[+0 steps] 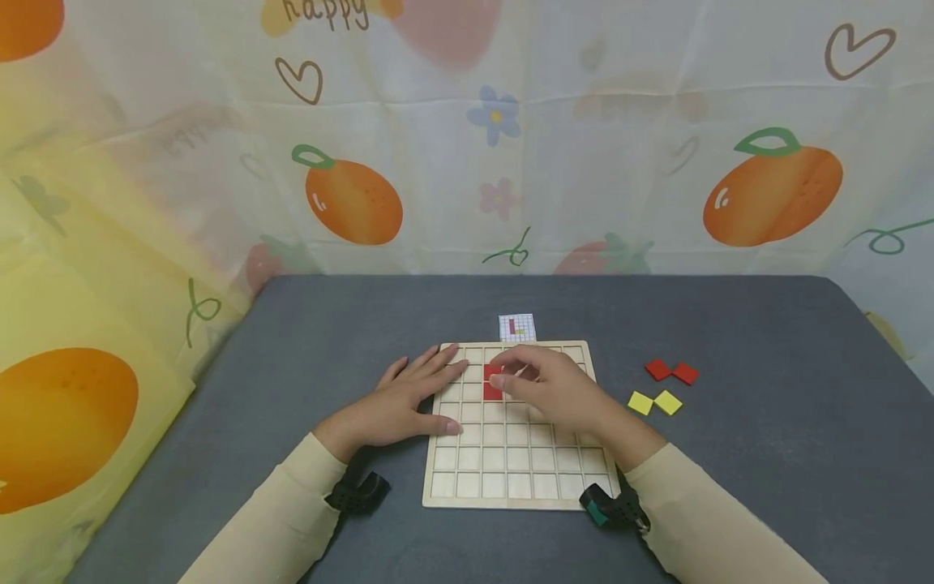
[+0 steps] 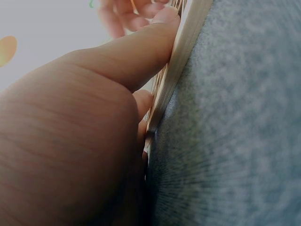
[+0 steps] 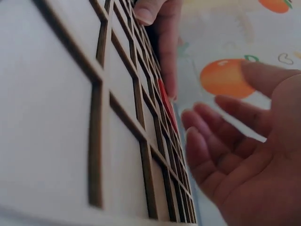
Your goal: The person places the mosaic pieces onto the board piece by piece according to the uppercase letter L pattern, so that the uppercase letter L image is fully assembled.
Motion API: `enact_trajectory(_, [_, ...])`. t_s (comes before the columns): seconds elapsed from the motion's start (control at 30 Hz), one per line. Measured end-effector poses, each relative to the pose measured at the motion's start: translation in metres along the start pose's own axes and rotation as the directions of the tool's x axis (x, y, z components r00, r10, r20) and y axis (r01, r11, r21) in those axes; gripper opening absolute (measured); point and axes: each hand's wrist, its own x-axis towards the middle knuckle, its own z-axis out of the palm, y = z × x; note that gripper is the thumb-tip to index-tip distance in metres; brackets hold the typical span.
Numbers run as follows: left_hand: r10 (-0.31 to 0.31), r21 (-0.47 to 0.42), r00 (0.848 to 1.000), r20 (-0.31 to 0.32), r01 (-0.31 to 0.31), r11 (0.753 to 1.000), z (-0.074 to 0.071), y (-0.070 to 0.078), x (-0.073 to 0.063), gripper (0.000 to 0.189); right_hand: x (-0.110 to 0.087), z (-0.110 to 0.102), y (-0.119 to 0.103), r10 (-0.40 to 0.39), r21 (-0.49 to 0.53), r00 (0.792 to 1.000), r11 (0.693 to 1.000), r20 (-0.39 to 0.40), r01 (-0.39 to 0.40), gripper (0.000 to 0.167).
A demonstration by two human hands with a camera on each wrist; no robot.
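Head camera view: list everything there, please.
Grid board: one, pale wood, on table
Inset tiles: two visible, red, board's far half
Loose tiles: four, two red, two yellow, right of board
Card: one, white, at board's far edge
Table: one, dark grey, under board
Backdrop: one, multicoloured print, behind table
Wrist straps: two, mostly black, by cuffs
Sleeves: two, beige, on forearms
Left hand: one, bare, on board's left edge
Right hand: one, bare, by inset tiles

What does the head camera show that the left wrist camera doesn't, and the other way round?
Only the head view shows the red tiles, yellow tiles and card. Only the left wrist view shows the thickness of the board along its left side. Both show that board, the table, the left hand and at least part of the right hand.
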Motion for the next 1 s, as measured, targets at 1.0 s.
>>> enact_trajectory(1.0, [0.013,-0.009,1.000,-0.005,-0.013,1.000,0.000,0.000,-0.001,0.096,-0.048,-0.109,0.017,-0.180,0.261,0.979,0.945,-0.093,0.198,0.063])
